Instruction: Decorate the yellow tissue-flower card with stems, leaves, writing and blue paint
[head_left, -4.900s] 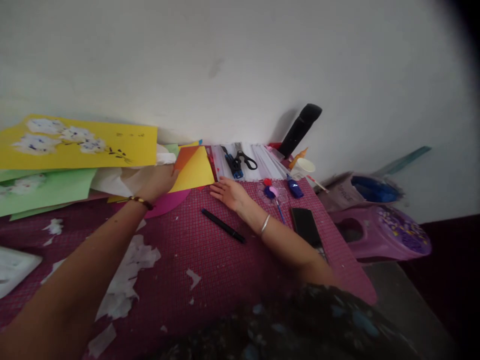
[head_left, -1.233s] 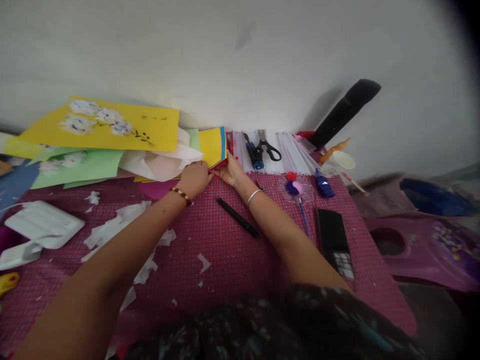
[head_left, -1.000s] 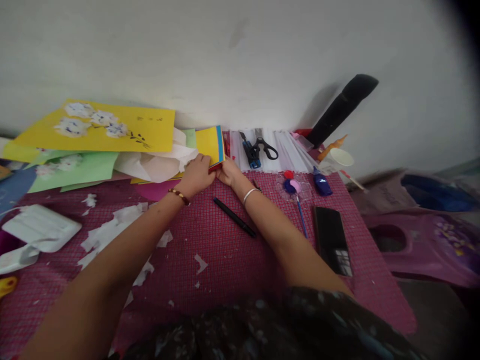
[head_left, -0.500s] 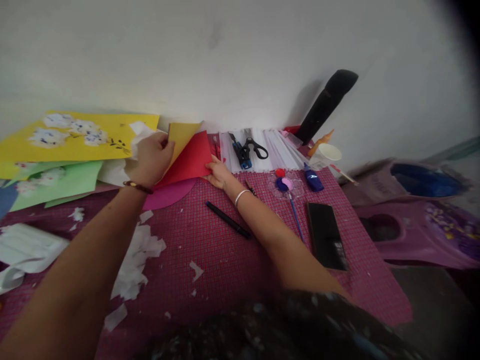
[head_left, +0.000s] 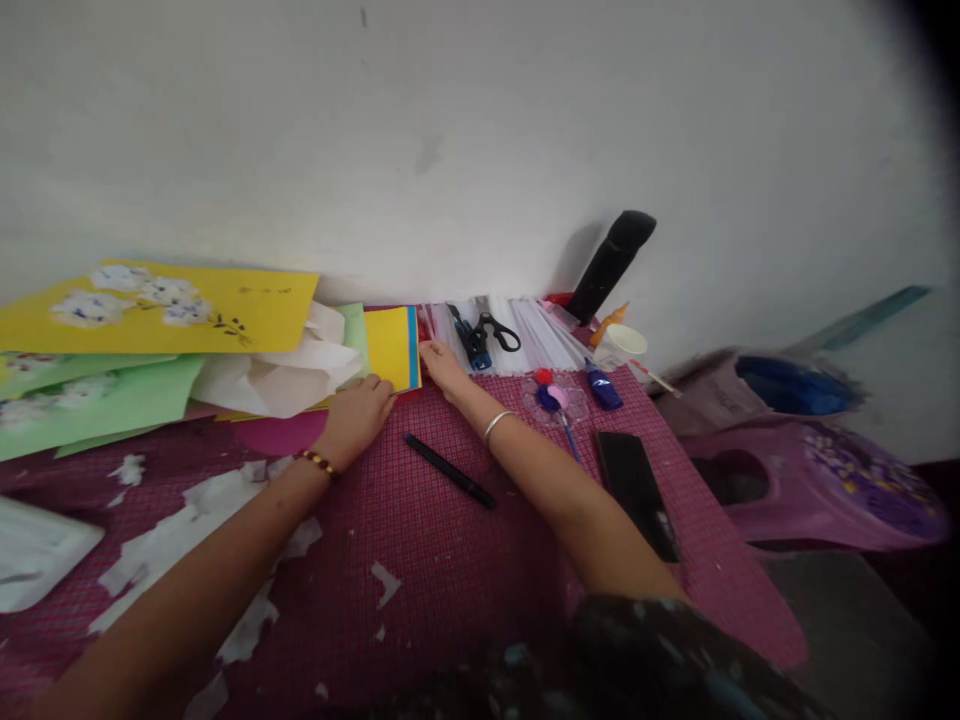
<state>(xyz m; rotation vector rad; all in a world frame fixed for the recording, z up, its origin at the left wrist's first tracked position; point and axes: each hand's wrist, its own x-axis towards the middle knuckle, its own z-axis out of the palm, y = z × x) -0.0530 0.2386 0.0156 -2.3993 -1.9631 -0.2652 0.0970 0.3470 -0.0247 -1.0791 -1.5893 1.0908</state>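
Observation:
A stack of coloured paper sheets [head_left: 390, 345], yellow on top with blue and red edges showing, lies flat at the far edge of the pink checked cloth [head_left: 450, 540]. My left hand [head_left: 356, 415] rests at the stack's near corner, fingers curled against its edge. My right hand [head_left: 442, 365] touches the stack's right edge with its fingertips. A black pen [head_left: 448, 470] lies on the cloth just in front of both hands.
Yellow card with white flowers [head_left: 157, 305], green sheets [head_left: 97, 395] and white tissue [head_left: 277, 375] pile at the left. Black scissors [head_left: 495, 330], a paint palette [head_left: 555, 395], blue bottle [head_left: 600, 385], cup [head_left: 622, 342] and phone [head_left: 634, 480] lie right. White scraps [head_left: 195, 500] litter the cloth.
Half a second ago my left hand held the upper sheets lifted, showing a red sheet. The sheets are now down flat and my left hand sits at the stack's near corner.

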